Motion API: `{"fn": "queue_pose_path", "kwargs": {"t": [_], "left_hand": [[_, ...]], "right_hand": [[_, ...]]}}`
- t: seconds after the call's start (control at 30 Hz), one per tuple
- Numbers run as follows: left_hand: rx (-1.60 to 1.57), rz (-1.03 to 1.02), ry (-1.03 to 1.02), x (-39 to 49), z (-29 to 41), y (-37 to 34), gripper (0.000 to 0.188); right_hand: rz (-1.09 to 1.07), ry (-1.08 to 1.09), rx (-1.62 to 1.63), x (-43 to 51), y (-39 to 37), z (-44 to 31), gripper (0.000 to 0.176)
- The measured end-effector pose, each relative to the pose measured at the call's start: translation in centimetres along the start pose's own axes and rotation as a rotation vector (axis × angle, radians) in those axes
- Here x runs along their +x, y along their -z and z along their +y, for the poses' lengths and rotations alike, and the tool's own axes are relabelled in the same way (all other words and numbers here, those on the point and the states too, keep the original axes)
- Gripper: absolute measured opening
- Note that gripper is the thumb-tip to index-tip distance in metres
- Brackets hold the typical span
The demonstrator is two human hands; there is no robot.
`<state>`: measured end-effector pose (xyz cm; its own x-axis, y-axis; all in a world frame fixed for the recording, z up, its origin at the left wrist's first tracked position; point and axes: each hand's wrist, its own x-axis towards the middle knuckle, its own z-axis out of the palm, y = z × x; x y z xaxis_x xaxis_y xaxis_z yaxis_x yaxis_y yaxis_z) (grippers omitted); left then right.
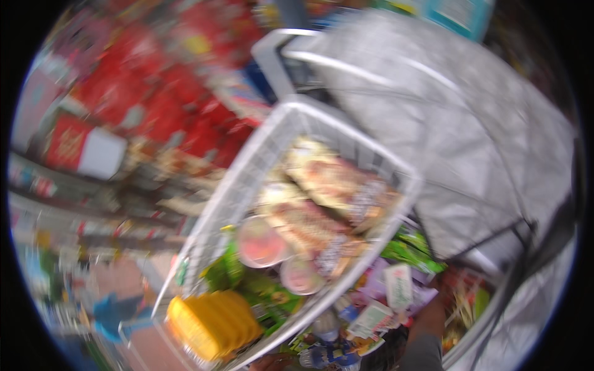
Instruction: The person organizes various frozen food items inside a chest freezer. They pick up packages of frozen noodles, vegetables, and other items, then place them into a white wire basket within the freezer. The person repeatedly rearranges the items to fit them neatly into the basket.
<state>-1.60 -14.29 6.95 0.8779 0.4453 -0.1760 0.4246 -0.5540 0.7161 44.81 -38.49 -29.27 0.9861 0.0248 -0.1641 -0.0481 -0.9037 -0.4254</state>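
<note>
In front of me a white plastic basket [415,178] lies slanted across the view. It holds two long clear food packs [308,218], two round lidded tubs [262,243], green packets [274,287] and a yellow ribbed container [213,324]. At the bottom edge, part of my left hand [274,361] shows by the basket's lower rim; its grip is blurred and cut off. My right forearm [428,315], in a grey sleeve, reaches up beside a purple packet [373,283] and a bright green packet [410,248]. The fingers of that hand are hidden.
A large silver-grey cover [455,125] fills the right side. Below it are clear bottles [327,327] and white-labelled packs [399,287]. Red packaged goods [153,92] and shelves [106,199] stand at the left, strongly blurred. A dark strap [524,264] runs down the right.
</note>
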Motion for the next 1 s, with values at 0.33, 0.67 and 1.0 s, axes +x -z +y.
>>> {"fn": "queue_pose_path", "kwargs": {"t": [0.33, 0.67, 1.0], "left_hand": [[-0.215, -0.018, -0.130, -5.3, 2.0, 1.9, 0.047], [-0.196, 0.142, -0.466, -8.6, 4.3, 5.9, 0.029], [-0.026, 0.129, -0.655, -14.4, 4.6, 8.5, 0.037]], "right_hand": [[0.124, 0.134, 0.206, -5.2, 7.4, -5.5, 0.065], [0.248, 0.321, 0.606, -9.5, 19.7, -13.8, 0.069], [0.275, 0.474, 0.999, -14.9, 35.8, -19.0, 0.070]]}}
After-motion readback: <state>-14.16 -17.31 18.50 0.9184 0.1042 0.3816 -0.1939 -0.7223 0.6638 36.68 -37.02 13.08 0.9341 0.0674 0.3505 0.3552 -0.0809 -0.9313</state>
